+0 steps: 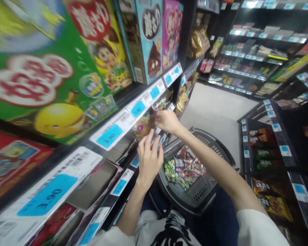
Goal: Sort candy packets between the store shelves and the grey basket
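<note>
My right hand reaches in under the price-tag rail, its fingers curled in a pinch at the edge of a shiny brown-and-gold snack packet on the lower shelf. Just below the same packet is my left hand, fingers stretched out and apart, tips near its lower edge. Whether those tips touch it is hard to tell. A grey shopping basket stands by my legs, under my right forearm. Inside it lie several colourful shiny candy packets, green, red and white.
Large snack boxes, one green and one light blue, stand on the shelf above my hands. The price-tag rail runs along its edge. More stocked shelves line the right side. Pale floor shows beyond the basket.
</note>
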The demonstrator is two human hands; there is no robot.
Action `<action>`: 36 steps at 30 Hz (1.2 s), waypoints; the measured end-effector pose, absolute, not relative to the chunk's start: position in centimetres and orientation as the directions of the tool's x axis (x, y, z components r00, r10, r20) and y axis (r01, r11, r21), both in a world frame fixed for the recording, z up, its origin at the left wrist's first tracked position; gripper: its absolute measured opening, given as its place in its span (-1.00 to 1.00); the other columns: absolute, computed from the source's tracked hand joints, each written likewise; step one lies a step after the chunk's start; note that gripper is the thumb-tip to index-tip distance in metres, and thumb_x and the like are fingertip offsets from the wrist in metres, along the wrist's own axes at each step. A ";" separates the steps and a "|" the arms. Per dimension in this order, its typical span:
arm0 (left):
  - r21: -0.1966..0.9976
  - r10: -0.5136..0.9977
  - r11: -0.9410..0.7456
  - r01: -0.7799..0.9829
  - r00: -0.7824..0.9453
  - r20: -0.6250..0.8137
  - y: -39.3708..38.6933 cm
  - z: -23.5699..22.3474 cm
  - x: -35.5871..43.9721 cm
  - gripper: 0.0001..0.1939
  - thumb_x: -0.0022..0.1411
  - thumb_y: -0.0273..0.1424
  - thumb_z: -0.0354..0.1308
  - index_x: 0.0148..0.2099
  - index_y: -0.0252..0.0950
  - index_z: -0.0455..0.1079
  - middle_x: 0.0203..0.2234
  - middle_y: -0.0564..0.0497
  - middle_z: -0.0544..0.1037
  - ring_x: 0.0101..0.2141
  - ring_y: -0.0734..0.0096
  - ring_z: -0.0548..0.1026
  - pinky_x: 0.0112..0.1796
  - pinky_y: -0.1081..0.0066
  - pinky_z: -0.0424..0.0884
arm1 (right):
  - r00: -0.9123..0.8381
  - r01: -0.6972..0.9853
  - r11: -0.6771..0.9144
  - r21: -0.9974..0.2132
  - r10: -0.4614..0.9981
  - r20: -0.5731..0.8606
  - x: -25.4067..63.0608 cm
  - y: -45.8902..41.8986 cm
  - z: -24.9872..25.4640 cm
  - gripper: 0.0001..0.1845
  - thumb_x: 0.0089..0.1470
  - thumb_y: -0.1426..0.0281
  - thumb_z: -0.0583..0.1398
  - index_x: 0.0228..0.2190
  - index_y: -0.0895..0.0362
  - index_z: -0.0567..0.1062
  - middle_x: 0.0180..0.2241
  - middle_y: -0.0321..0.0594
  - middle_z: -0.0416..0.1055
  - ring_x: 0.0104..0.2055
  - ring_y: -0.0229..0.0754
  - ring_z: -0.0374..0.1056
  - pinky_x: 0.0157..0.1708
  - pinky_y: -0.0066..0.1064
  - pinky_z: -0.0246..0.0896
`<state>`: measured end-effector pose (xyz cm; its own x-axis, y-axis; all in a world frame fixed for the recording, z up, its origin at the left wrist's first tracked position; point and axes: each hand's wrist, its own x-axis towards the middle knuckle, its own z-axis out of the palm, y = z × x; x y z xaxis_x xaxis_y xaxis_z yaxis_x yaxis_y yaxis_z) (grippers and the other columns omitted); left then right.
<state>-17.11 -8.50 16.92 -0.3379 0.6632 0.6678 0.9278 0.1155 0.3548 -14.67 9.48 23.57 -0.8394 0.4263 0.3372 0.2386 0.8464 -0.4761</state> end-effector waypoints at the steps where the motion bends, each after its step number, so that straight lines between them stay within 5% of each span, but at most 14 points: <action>1: 0.385 0.688 0.039 0.922 -0.304 0.659 -8.6 15.7 -16.3 -0.63 0.34 -0.49 0.09 0.18 -0.30 0.34 0.21 -0.22 0.38 0.16 0.07 0.31 0.16 0.04 0.29 | -0.834 0.229 0.847 -0.479 0.425 0.353 -14.0 9.3 23.3 -0.75 0.07 0.50 0.23 -0.20 0.08 0.64 -0.31 -0.30 0.60 -0.26 -0.22 0.49 -0.21 -0.40 0.28; 6: 0.567 0.908 -0.223 0.793 -0.043 0.417 -11.4 6.9 -10.6 -0.76 0.37 -0.50 0.02 0.02 -0.30 0.41 -0.08 -0.10 0.56 0.00 0.25 0.43 0.04 0.22 0.39 | -0.744 0.149 0.852 -0.502 0.431 0.510 -7.0 10.2 20.4 -0.78 0.22 0.39 0.17 -0.19 0.07 0.62 -0.22 -0.23 0.59 -0.27 -0.23 0.45 -0.18 -0.39 0.31; 9: 0.574 0.970 -0.228 0.787 0.133 0.202 -14.0 2.2 -7.8 -0.80 0.38 -0.47 0.01 -0.10 -0.30 0.46 -0.23 -0.07 0.60 -0.13 0.26 0.50 -0.08 0.25 0.42 | -0.643 0.320 0.787 -0.527 0.589 0.490 -0.3 13.7 17.1 -0.79 0.21 0.34 0.19 -0.19 0.09 0.61 -0.22 -0.17 0.58 -0.22 -0.17 0.44 -0.15 -0.34 0.34; 12: 0.522 0.970 -0.217 0.825 0.243 0.021 -15.1 -0.2 -6.7 -0.74 0.39 -0.40 -0.02 -0.28 -0.31 0.47 -0.42 -0.05 0.59 -0.29 0.26 0.54 -0.16 0.24 0.41 | -0.443 0.659 0.553 -0.510 0.833 0.331 6.6 18.4 12.7 -0.57 0.13 0.31 0.24 0.03 0.17 0.50 -0.01 0.00 0.50 0.03 -0.02 0.38 0.02 -0.21 0.30; 17: 0.448 0.966 0.011 0.894 0.106 -0.235 -13.3 -0.1 -6.8 -0.72 0.41 -0.35 -0.05 -0.19 -0.26 0.49 -0.41 -0.06 0.62 -0.36 0.27 0.57 -0.27 0.33 0.40 | -0.145 0.979 0.104 -0.177 0.959 -0.242 13.8 23.4 5.6 0.01 -0.01 0.13 0.35 0.30 0.31 0.12 0.25 0.29 0.18 0.27 0.27 0.15 0.19 0.05 0.11; 20: 0.432 0.969 0.066 0.900 0.046 -0.242 -12.3 0.0 -6.4 -0.74 0.39 -0.35 -0.03 -0.16 -0.25 0.50 -0.37 -0.06 0.63 -0.34 0.25 0.59 -0.29 0.35 0.41 | -0.151 0.987 0.122 -0.104 0.925 -0.350 14.3 24.5 3.3 0.04 0.01 0.04 0.33 0.32 0.25 0.07 0.26 0.28 0.14 0.26 0.28 0.15 0.15 0.04 0.15; 27: 0.476 0.980 0.195 0.858 -0.149 -0.133 -11.8 -0.7 -4.5 -0.77 0.34 -0.43 -0.01 -0.24 -0.24 0.50 -0.41 -0.01 0.62 -0.35 0.33 0.58 -0.28 0.41 0.42 | -0.266 0.963 0.257 -0.086 0.957 -0.119 13.4 27.2 0.9 -0.42 0.32 0.15 0.03 0.22 0.21 0.23 0.10 0.23 0.35 0.11 0.21 0.33 0.02 -0.03 0.22; 36: 0.385 0.930 0.365 0.848 -0.351 -0.109 -8.4 -1.0 -1.7 -0.77 0.29 -0.45 -0.02 -0.28 -0.23 0.47 -0.56 0.05 0.54 -0.48 0.39 0.53 -0.37 0.44 0.39 | -0.445 0.893 0.448 -0.033 0.872 -0.202 13.8 37.1 -1.0 -0.48 0.13 -0.07 0.14 -0.32 0.12 0.58 -0.32 0.31 0.52 -0.17 0.29 0.51 -0.27 -0.07 0.27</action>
<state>-1.70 -8.43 -1.03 -0.3506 0.9302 -0.1086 0.8477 0.3645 0.3854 13.85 37.12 -0.98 -0.4450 0.8725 -0.2018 0.8934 0.4481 -0.0326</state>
